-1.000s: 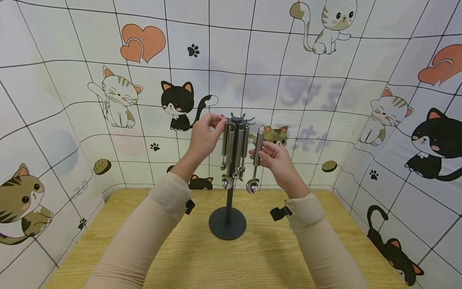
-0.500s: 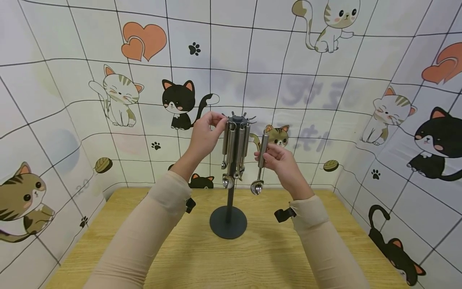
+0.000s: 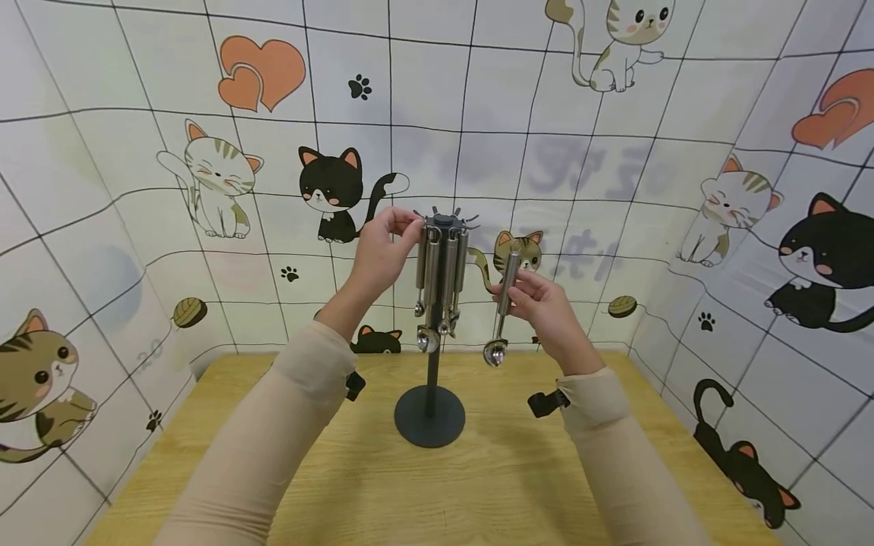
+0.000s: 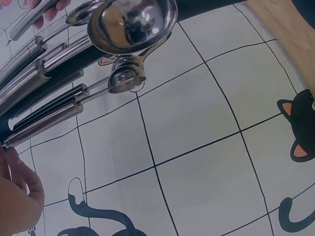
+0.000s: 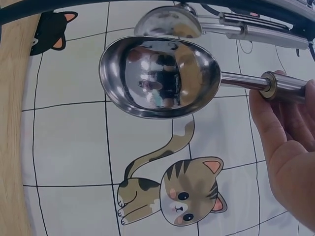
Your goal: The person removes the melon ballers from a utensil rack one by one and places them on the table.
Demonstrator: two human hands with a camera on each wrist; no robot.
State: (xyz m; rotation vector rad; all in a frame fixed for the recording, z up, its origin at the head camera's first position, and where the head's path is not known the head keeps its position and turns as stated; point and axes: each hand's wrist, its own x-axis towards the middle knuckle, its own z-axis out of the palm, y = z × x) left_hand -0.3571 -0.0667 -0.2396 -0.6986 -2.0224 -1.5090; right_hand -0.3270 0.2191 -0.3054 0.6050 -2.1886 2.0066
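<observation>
A dark round-based rack (image 3: 429, 417) stands on the table, with several steel measuring spoons (image 3: 433, 265) of differing bowl sizes hanging from its hooks. At the rack's upper left, my left hand (image 3: 382, 246) pinches the tip of a hook with thumb and forefinger; the left wrist view shows those fingertips (image 4: 12, 160) beside the handle ends. Right of the rack, my right hand (image 3: 546, 307) grips another measuring spoon (image 3: 504, 303) by its handle, bowl down and apart from the rack. Its shiny deep bowl (image 5: 160, 76) fills much of the right wrist view.
The rack is on a wooden table (image 3: 382, 500). A white grid-patterned cloth (image 3: 437, 91) with printed cats encloses the back and both sides. Dark straps (image 3: 546, 402) sit at the wrists.
My right hand has moved right and slightly down with the measuring spoon, widening its gap from the rack. My left hand stays at the rack's top.
</observation>
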